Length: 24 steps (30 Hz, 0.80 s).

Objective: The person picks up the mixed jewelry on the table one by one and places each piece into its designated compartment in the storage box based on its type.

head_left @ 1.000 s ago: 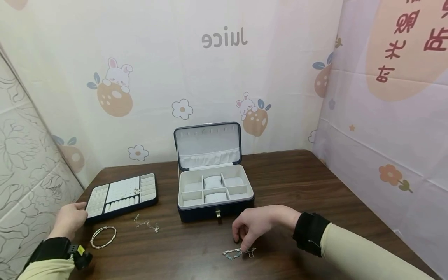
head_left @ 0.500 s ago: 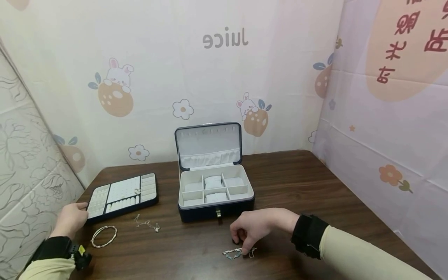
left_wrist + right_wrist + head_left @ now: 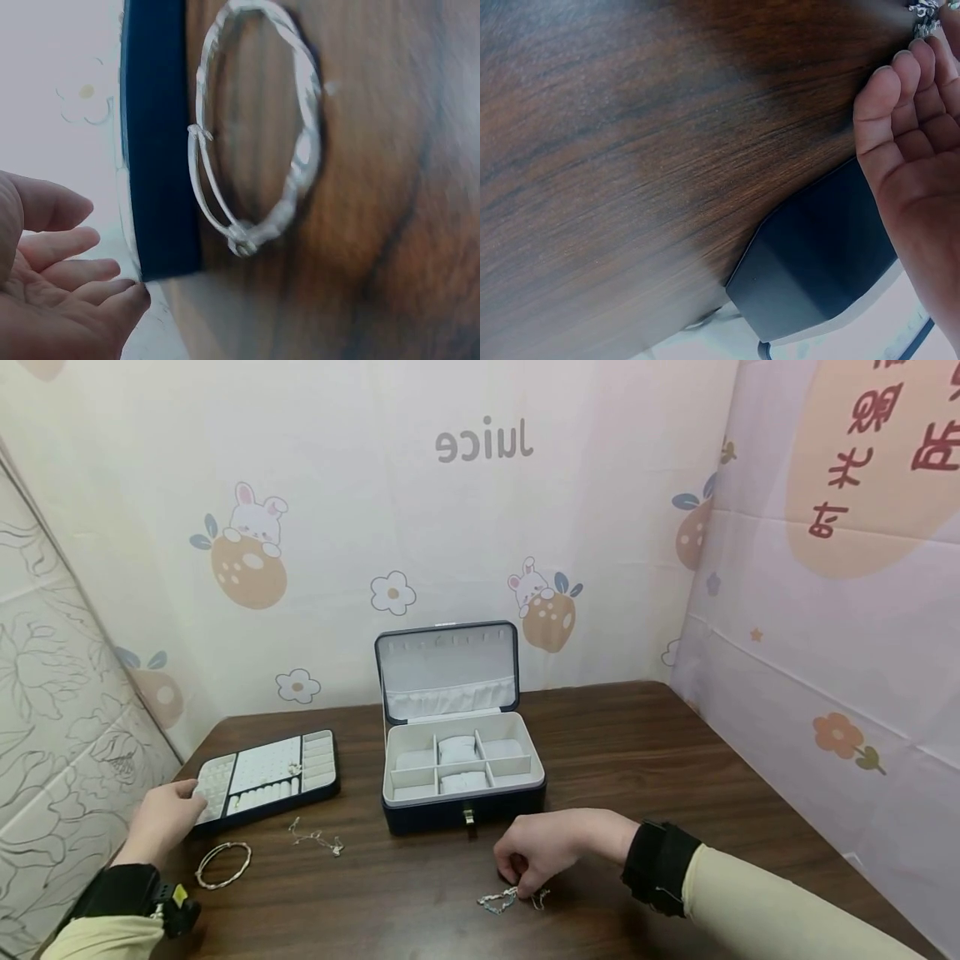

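On the right, my right hand (image 3: 542, 852) pinches a silver chain bracelet (image 3: 497, 903) with pale blue pieces. Most of the bracelet still lies on the table, and a bit of its chain (image 3: 925, 16) shows by the fingertips in the right wrist view. My left hand (image 3: 167, 814) is at the near-left corner of a navy jewelry tray (image 3: 262, 810) with white sections. Its fingers are loosely extended and hold nothing; whether they touch the tray I cannot tell. A silver bangle (image 3: 304, 154) lies just in front of the tray, near that hand.
An open navy jewelry box (image 3: 427, 818) with white compartments and small cushions stands mid-table, its lid (image 3: 450, 668) raised. A thin silver necklace (image 3: 315, 839) lies between the tray and box. Printed curtains (image 3: 622, 460) hang behind and beside the wooden table (image 3: 600, 735).
My left hand has shifted right, further over the tray's corner. The right hand stays almost in place, and the bracelet's chain at its fingertips has risen slightly.
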Tool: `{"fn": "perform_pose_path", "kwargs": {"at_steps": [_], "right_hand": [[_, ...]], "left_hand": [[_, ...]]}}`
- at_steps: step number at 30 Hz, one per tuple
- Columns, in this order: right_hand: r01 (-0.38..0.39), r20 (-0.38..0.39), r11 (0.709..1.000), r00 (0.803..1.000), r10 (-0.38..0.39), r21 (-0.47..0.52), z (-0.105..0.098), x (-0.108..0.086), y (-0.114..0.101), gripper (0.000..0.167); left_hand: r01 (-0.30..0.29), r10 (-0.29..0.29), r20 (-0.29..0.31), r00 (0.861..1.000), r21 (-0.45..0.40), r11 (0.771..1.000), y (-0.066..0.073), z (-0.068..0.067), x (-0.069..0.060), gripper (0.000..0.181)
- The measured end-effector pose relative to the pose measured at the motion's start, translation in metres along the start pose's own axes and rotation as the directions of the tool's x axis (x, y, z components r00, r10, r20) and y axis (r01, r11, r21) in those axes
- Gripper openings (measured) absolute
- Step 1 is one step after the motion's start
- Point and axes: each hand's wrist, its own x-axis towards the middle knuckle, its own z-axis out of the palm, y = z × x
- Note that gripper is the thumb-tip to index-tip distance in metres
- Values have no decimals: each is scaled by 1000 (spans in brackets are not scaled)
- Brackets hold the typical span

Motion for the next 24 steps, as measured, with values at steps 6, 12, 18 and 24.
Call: {"fn": "perform_pose_path", "kwargs": {"at_steps": [6, 12, 18, 24], "right_hand": [[31, -24, 998, 999, -33, -62, 2, 1, -1, 18], [41, -31, 995, 999, -44, -93, 2, 2, -2, 19], [32, -24, 994, 999, -35, -108, 2, 3, -2, 19], [25, -26, 990, 999, -29, -138, 3, 4, -2, 23]], "left_hand": [[-138, 140, -66, 988, 46, 989, 17, 1, -3, 58], [-215, 214, -120, 969, -1, 977, 38, 8, -7, 54], [-269, 259, -132, 957, -63, 961, 62, 12, -15, 53], [-348, 340, -121, 933, -57, 936, 85, 15, -23, 51]]}}
